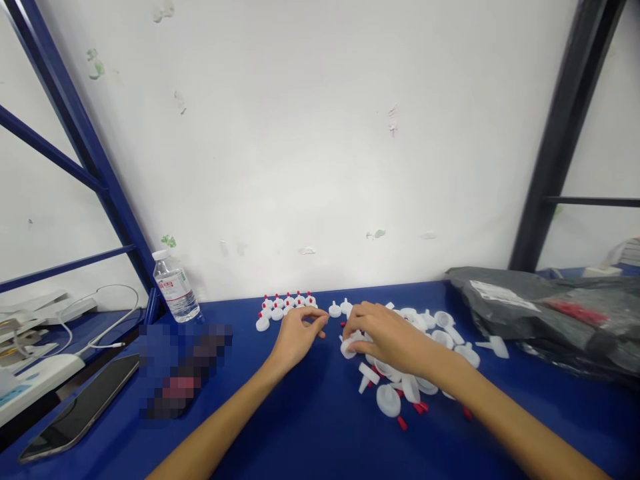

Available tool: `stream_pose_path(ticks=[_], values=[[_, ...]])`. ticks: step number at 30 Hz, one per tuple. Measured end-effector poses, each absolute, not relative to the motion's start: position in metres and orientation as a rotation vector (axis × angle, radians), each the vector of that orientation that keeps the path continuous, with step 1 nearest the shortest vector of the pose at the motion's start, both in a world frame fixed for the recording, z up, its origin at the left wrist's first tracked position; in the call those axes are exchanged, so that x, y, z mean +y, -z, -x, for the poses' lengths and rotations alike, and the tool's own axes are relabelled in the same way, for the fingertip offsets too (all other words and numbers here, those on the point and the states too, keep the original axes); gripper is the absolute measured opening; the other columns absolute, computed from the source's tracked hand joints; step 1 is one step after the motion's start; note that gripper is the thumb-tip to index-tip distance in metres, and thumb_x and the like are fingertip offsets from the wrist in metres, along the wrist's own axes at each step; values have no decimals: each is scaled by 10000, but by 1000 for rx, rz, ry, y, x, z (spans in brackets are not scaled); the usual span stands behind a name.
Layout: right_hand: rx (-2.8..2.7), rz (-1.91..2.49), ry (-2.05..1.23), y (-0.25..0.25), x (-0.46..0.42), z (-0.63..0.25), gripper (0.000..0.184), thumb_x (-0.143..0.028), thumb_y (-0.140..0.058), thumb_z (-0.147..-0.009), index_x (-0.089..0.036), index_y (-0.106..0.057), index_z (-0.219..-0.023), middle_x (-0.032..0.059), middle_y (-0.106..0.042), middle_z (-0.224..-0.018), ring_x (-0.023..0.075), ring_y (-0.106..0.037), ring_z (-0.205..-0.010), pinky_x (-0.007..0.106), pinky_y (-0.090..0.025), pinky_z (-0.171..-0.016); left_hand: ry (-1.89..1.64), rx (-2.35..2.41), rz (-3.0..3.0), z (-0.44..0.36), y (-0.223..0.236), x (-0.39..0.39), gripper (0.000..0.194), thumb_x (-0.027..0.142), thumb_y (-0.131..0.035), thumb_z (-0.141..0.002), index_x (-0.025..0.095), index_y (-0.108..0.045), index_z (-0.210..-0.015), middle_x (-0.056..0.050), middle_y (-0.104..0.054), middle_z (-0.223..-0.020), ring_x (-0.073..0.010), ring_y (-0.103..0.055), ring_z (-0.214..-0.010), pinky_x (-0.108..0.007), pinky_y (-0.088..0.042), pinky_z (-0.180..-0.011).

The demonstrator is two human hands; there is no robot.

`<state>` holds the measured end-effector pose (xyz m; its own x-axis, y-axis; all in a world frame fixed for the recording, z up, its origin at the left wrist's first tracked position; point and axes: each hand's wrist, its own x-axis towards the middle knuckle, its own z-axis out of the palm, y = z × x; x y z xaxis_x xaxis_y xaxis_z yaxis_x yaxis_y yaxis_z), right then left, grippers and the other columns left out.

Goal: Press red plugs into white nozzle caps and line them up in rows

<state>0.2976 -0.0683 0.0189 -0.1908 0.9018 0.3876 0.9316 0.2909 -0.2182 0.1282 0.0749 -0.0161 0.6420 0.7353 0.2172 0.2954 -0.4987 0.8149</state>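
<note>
My left hand (299, 337) is just above the blue table, beside the rows of capped nozzles. Its thumb and fingertips come together in a pinch; anything between them is too small to make out. My right hand (383, 333) reaches over the left side of a loose pile, fingers closed around a white plastic nozzle cap (348, 348). Below it lie more white nozzle caps (389, 400) and small red tips (403, 423). Two white nozzle caps (335, 309) without red tips stand upright between my hands. Left of them, several white caps with red tips (277, 312) stand in rows.
A water bottle (176, 288) stands at the back left by the blue rack post (95, 153). A phone (83, 407) and a blurred dark item (190, 373) lie on the left. A grey plastic bag (540, 313) lies at the right, against the white wall (320, 147).
</note>
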Motion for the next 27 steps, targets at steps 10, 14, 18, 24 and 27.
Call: stream_pose_path(ticks=[10,14,18,24,27], values=[[-2110,1546,164,-14,-62,-297,106,-240,-733,-874,-250,-695,-972,-10,-727,-941,187,-654,-881,313,-404,-798,-519,593,-1620,-122,17,78,399,485,-741,-791,136,-710,-983,-135,-733,-1053,-228,-742,-870,-150,-328,-448],[-2118,1531,155,-11,-61,-298,111,-239,-741,-870,-248,-687,-967,-18,-735,-931,184,-664,-871,316,-400,-815,-493,545,-1580,-123,16,76,375,462,-749,-799,142,-712,-990,-116,-733,-1022,-206,-739,-855,-144,-322,-448],[-2115,1530,164,-11,-60,-298,89,-244,-729,-881,-239,-692,-962,-11,-740,-932,186,-670,-874,321,-397,-825,-492,512,-1555,-125,16,77,355,449,-747,-807,141,-707,-978,-113,-733,-1013,-195,-737,-846,-141,-314,-441],[-2144,1521,176,-13,-61,-297,61,-257,-706,-901,-232,-699,-956,-11,-741,-912,186,-673,-861,319,-400,-803,-504,509,-1558,-124,16,74,360,443,-763,-793,137,-703,-972,-112,-734,-986,-178,-728,-804,-144,-318,-442],[-2153,1523,182,-15,-62,-297,64,-248,-696,-907,-228,-701,-968,-2,-740,-919,189,-671,-851,318,-405,-788,-511,507,-1550,-124,17,72,360,439,-771,-787,135,-703,-965,-101,-729,-957,-161,-715,-769,-147,-326,-446]])
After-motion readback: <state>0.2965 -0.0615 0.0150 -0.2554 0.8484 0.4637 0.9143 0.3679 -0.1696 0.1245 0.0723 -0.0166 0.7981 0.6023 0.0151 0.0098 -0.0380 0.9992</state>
